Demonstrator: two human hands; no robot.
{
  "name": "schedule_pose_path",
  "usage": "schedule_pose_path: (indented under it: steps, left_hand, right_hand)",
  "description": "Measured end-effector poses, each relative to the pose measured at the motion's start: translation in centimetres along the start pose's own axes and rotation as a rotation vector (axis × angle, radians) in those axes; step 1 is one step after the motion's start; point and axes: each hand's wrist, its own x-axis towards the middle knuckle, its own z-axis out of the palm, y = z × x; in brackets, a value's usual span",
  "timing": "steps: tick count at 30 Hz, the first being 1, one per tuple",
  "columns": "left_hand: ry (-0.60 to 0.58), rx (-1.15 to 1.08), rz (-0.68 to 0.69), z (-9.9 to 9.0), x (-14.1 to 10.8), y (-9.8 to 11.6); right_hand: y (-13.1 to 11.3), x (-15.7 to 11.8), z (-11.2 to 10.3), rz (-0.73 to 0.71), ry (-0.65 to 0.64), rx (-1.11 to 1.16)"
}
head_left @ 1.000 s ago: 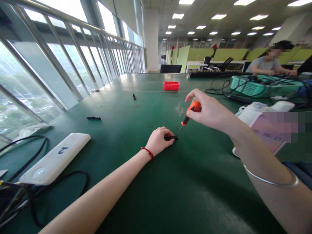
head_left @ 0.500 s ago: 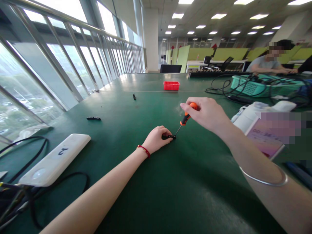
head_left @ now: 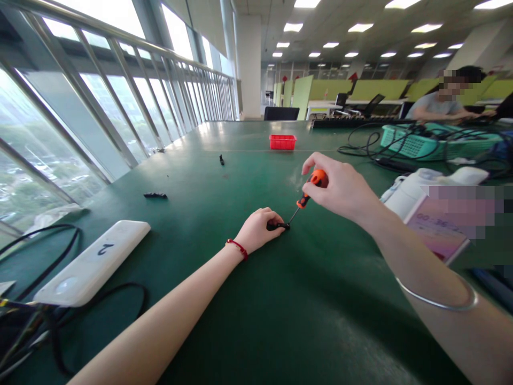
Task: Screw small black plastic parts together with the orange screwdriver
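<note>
My left hand (head_left: 260, 229) is closed on a small black part (head_left: 280, 226) and holds it low against the green tabletop (head_left: 256, 299). In my right hand (head_left: 340, 187) is a screwdriver (head_left: 304, 199) with an orange and black handle. Its shaft slants down to the left, and the tip meets the right end of the black part. The index finger is raised off the handle while the thumb and the other fingers stay around it. What exactly the black part is, I cannot make out, since my fingers cover much of it.
A white power bank (head_left: 94, 262) with cables lies at left. Loose black pieces (head_left: 155, 195) lie farther back. Beyond my hands stands a red tray (head_left: 282, 142). At right are a phone (head_left: 435, 227), a white bottle (head_left: 409, 192) and a teal basket (head_left: 417, 144). A person (head_left: 441, 104) sits behind.
The fingers of my right hand have shifted on the screwdriver handle, with the index finger now lifted and the thumb lower. My left hand and the black part have stayed put.
</note>
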Motion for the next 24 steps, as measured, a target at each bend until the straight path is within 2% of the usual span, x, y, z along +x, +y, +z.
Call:
schedule_pose_path:
  steps: [5, 10, 15, 20, 24]
  left_hand:
    - [0.007, 0.003, 0.016, 0.04, -0.02, -0.08]
    - [0.009, 0.004, 0.015, 0.03, -0.02, -0.09]
    - [0.003, 0.006, 0.016, 0.04, -0.03, -0.10]
    - [-0.003, 0.012, 0.007, 0.02, -0.02, -0.09]
    - [0.003, 0.006, 0.016, 0.07, -0.04, -0.14]
  right_hand:
    - [0.03, -0.04, 0.05, 0.000, -0.028, 0.032]
    - [0.04, -0.07, 0.19, 0.006, 0.032, -0.008]
    - [-0.05, -0.02, 0.06, 0.050, -0.029, -0.015]
    - [-0.06, 0.03, -0.07, 0.030, -0.019, -0.025]
    - [-0.15, -0.01, -0.28, 0.052, -0.091, -0.016]
